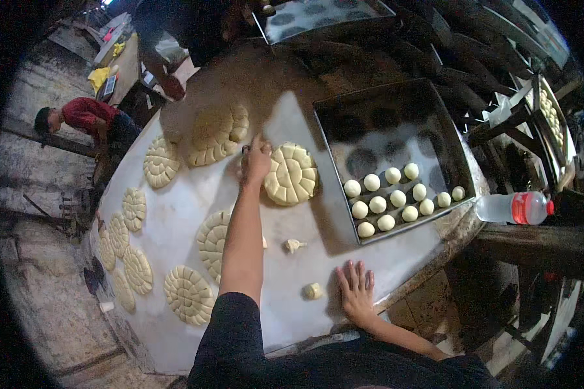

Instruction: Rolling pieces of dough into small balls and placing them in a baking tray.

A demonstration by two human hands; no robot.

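Note:
My left hand point(258, 161) reaches across the table between two cut dough rounds. Its fingers point away from me, the index finger stretched out, and no held thing shows in it. Just to its right lies a dough round point(291, 174) cut into wedge-like pieces. Beyond it on the left is a larger cut dough round point(211, 133), partly in shadow. My forearm covers part of another dough round point(213, 240). My right hand point(357, 295) lies flat near the table's front edge, fingers spread, beside a small dough lump point(313, 291). A second dough scrap point(294, 246) lies farther in.
A dark metal tray point(402, 91) on the right holds several dough balls point(397, 198). More cut rounds point(189, 295) lie along the table's left side. A clear bottle point(516, 208) with a red cap rests at the right edge. A person in red point(87, 117) bends at far left.

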